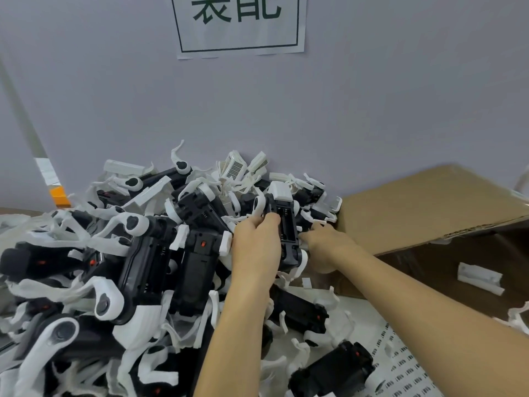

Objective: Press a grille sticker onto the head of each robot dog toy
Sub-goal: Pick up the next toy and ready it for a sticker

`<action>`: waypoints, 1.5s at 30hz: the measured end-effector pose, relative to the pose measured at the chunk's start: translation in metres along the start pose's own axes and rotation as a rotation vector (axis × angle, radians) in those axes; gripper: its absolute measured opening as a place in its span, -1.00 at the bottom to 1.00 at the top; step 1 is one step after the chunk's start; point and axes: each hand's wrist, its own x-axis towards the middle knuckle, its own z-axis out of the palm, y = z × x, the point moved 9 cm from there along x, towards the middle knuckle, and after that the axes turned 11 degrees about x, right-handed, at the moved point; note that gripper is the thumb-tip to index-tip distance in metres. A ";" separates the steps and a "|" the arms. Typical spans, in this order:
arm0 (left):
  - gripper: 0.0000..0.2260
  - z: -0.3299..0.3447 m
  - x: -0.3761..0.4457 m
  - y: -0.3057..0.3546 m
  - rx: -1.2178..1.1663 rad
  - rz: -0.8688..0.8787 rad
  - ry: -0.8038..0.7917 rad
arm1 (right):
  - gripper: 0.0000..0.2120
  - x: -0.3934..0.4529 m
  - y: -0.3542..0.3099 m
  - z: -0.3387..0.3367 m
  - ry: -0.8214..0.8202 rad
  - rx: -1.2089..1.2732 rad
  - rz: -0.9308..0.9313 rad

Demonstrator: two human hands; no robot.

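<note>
A big heap of black-and-white robot dog toys [148,253] fills the left and centre of the view, legs tangled. Both my hands reach to the far side of the heap. My left hand [254,247] grips one robot dog toy [287,224], belly up, by its left side. My right hand [329,245] holds the same toy from the right. Its white head [282,191] points away from me. At the top of the heap, a white head [235,167] shows a grille sticker on its face. A sticker sheet [406,368] lies at the lower right.
An open brown cardboard box [423,207] stands at the right, its flap against the heap, with a white part [481,277] inside. A grey wall with a paper sign [239,24] rises right behind the heap. Loose dogs [332,371] lie on the sticker sheet.
</note>
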 end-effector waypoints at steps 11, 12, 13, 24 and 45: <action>-0.84 0.000 -0.001 -0.002 -0.015 -0.038 0.010 | -0.47 0.002 0.003 0.008 0.036 -0.172 0.108; -0.86 0.000 0.000 -0.001 -0.016 -0.040 0.014 | -0.53 0.000 0.001 0.007 0.091 -0.178 0.095; -0.85 -0.001 0.000 -0.002 -0.022 -0.040 0.017 | -0.59 -0.001 -0.001 0.005 0.142 -0.169 0.081; -0.74 -0.001 0.001 -0.003 -0.007 -0.039 0.019 | -0.73 -0.010 -0.020 0.003 0.276 -0.260 -0.127; -0.70 0.003 0.004 -0.010 -0.002 -0.061 0.022 | -0.83 -0.042 -0.016 0.002 0.248 -0.331 -0.199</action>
